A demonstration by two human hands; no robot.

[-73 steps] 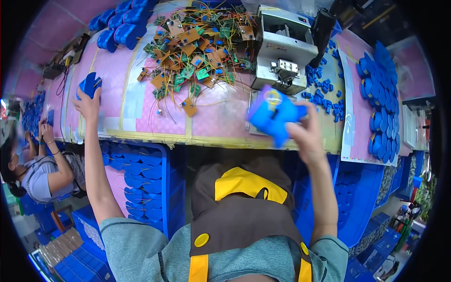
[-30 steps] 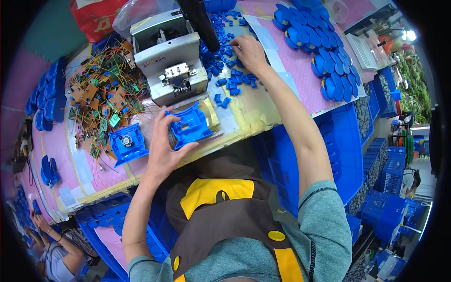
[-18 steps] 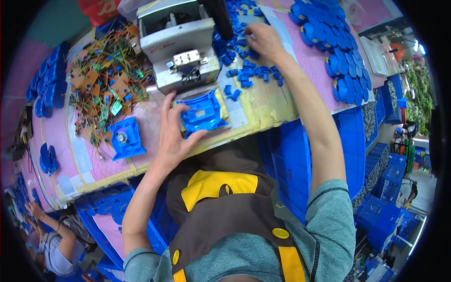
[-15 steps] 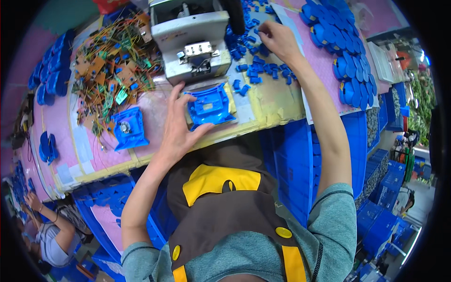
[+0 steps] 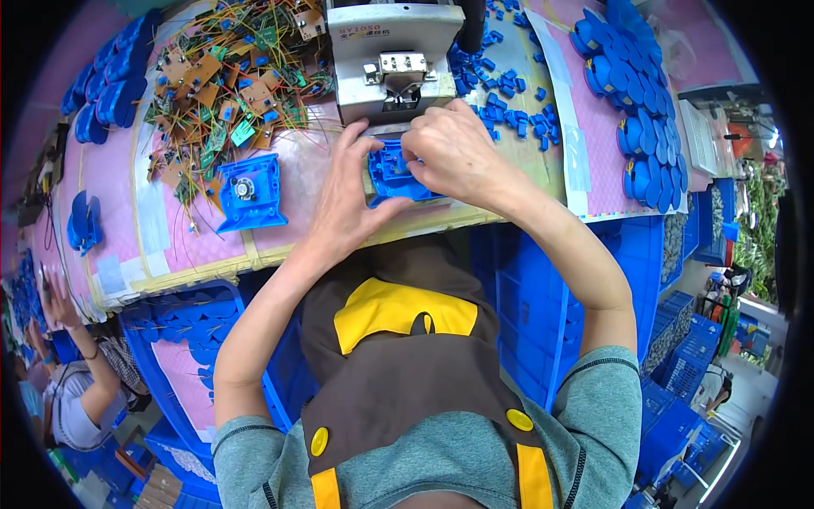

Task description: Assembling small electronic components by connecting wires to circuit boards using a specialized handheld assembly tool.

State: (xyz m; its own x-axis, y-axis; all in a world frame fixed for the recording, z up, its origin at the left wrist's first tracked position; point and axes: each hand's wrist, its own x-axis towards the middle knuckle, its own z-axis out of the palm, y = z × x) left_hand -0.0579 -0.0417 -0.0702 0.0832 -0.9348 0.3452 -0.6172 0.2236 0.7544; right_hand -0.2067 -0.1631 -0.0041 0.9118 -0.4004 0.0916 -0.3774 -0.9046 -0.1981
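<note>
Pink foam sheeting covers the counter [image 5: 127, 187], its near edge taped in pale yellow. At its centre, just below the grey metal press [image 5: 394, 59], lies a blue moulded plastic housing [image 5: 392, 174], flat, angular and ribbed. Both hands meet over it. The left hand [image 5: 348, 199] comes in from 7 o'clock, palm down, its fingers [image 5: 343, 153] spread and lying open along the housing's left edge, thumb stretched toward the front edge. The right hand [image 5: 454, 153] comes from 4 o'clock, wrist bent, fingers curled shut and pinched onto the housing's top right part; whether a small piece sits between them is hidden. At 9 o'clock from the housing rests a second blue housing [image 5: 248, 191] with a round metal part set in it. Beyond that, toward 10 o'clock, a tangle of small brown circuit boards with thin coloured wires [image 5: 229, 85] lies heaped. Small blue plastic clips [image 5: 509, 89] are strewn at 2 o'clock, and round blue discs [image 5: 632, 93] overlap in rows at 3 o'clock.
</note>
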